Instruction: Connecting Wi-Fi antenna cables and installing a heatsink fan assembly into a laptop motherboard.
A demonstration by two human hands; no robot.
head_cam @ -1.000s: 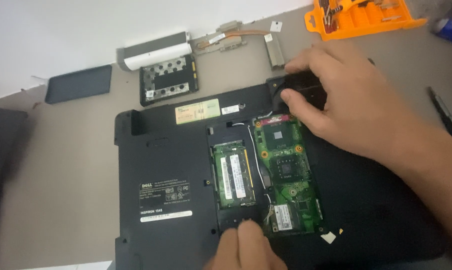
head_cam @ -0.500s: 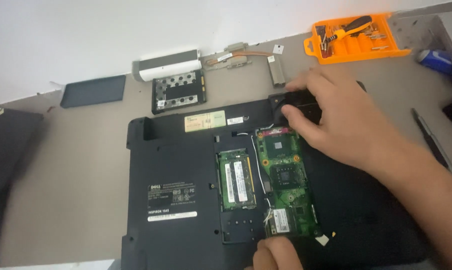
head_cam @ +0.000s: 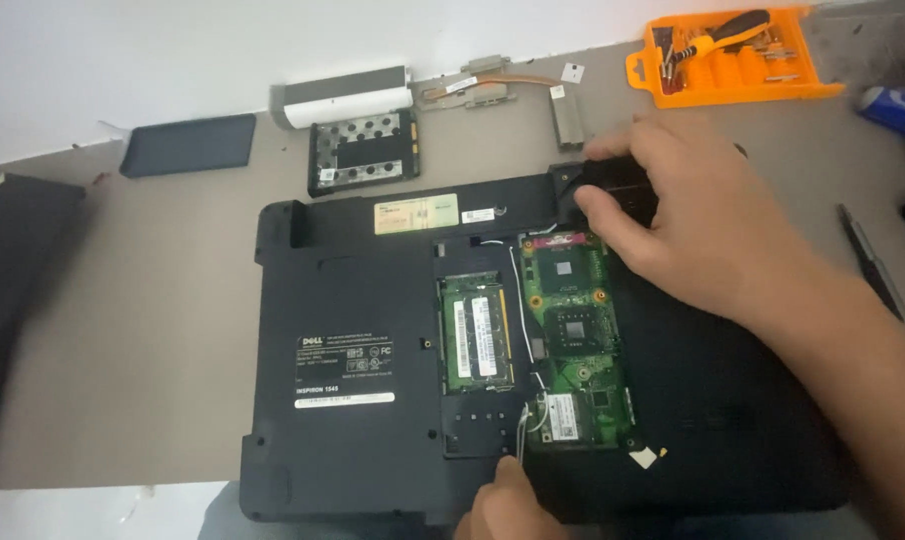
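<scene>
Grey tabletop against a white wall. On it lies an upturned black laptop point(head_cam: 373, 380), its service bay open on the green board point(head_cam: 573, 340). My right hand point(head_cam: 713, 230) pinches the black fan point(head_cam: 613, 185) at the laptop's far right corner; I judge it needs a clean upward lift. My left hand point(head_cam: 503, 505) grips tweezers point(head_cam: 522, 432) at the near edge. Beyond the laptop lies an orange tool tray point(head_cam: 733, 70).

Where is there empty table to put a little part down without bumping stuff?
The widest bare patch of table lies left of the laptop, below the dark flat cover. A smaller gap sits between the right hand and the orange screwdriver case. The back edge, around the hard drive caddy and heatsink, is crowded.
</scene>
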